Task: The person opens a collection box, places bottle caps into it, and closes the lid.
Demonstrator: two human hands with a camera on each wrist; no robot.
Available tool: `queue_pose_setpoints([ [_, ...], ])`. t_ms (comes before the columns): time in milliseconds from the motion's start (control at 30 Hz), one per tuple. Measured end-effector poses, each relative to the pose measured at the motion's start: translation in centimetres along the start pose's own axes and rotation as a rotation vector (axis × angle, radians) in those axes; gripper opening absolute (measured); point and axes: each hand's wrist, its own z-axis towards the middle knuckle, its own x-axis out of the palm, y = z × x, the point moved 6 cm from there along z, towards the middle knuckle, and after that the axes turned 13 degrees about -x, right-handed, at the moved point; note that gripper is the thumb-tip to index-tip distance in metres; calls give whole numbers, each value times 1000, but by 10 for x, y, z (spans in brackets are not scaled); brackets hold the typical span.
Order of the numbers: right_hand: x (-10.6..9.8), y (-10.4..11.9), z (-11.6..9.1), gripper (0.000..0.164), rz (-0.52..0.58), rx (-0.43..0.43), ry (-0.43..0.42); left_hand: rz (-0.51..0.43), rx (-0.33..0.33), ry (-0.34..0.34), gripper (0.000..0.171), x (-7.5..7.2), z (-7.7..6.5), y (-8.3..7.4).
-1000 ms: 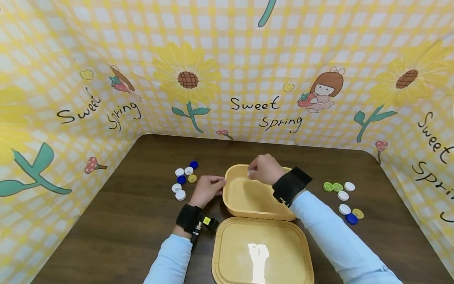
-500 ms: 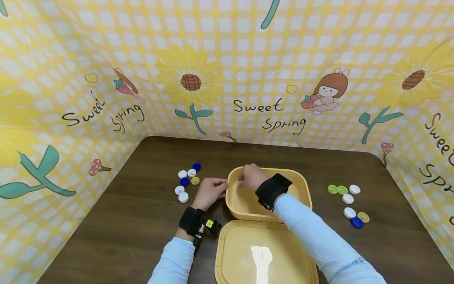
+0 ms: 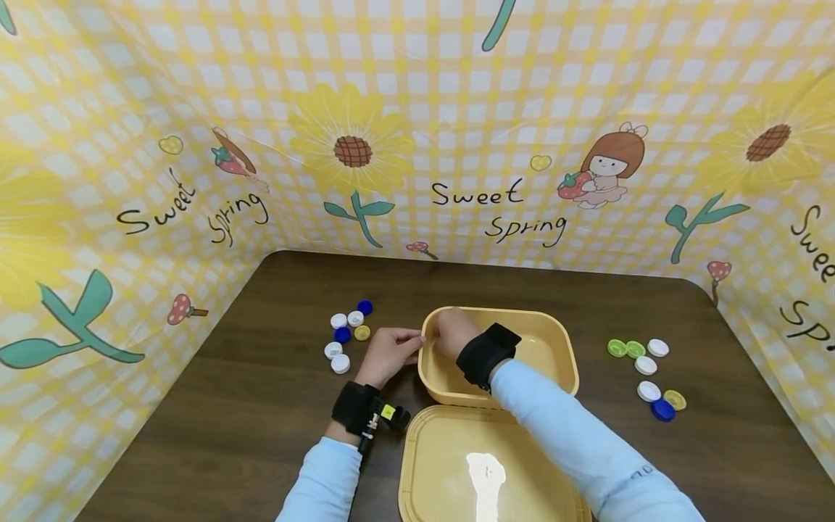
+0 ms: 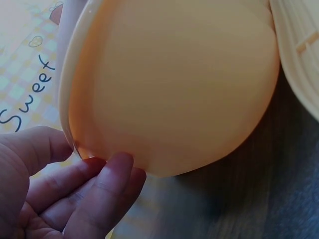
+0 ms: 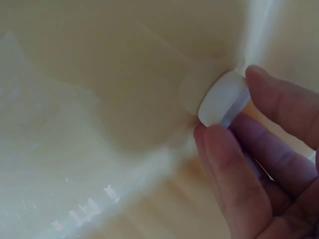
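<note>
A yellow plastic box [image 3: 541,319] stands on the dark table, its open top facing up. My left hand [image 3: 388,355] is at its left end; in the left wrist view the thumb and fingertips [image 4: 119,164] pinch the box at its rim. Inside the box, toward the left end, is my right hand [image 3: 454,335]. It pinches a white bottle cap [image 5: 219,102] between thumb and fingertips, tilted on edge close to the box's inner corner in the right wrist view. In the head view the right hand hides that cap.
A yellow lid [image 3: 443,464] lies in front of the box. Left of it are several caps, including a blue cap [image 3: 364,307] and a yellow cap [image 3: 362,333]. On the right lie green caps [image 3: 616,349], white caps and a blue cap [image 3: 662,410]. Patterned cloth rises behind.
My right hand has moved left and down into the box with the white bottle cap. The left hand stays at the box's left rim. The head view has shifted slightly.
</note>
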Motion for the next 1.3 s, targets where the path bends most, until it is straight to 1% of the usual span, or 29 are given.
queue_pose_setpoints([
  [33,-1,0,1,26,-6,-3,-9,0,-2,-2,22,1,4,3],
  [133,-1,-2,1,21,-10,-15,-37,1,6,10,22,2,4,2],
  [400,-3,-1,-2,23,47,37,-34,0,16,12,24,1,6,3],
  [567,-4,4,-3,31,94,57,-4,0,1,7,24,1,5,7],
  [700,-6,6,-3,22,113,87,45,10,-8,-7,24,0,3,8],
  [800,-12,7,-5,17,128,117,70,11,-17,-14,24,0,3,8],
  [900,-25,7,-8,12,121,127,65,10,-29,-22,24,-1,2,8],
  [967,-36,8,-12,17,106,125,48,6,-34,-24,25,0,2,9],
  [1067,-56,9,-20,29,91,111,1,-5,-37,-23,25,0,3,8],
  [1200,-83,8,-34,30,104,84,-78,-16,-36,-19,24,2,5,6],
  [1300,-102,4,-47,31,135,90,-132,-6,-40,-19,25,4,6,5],
])
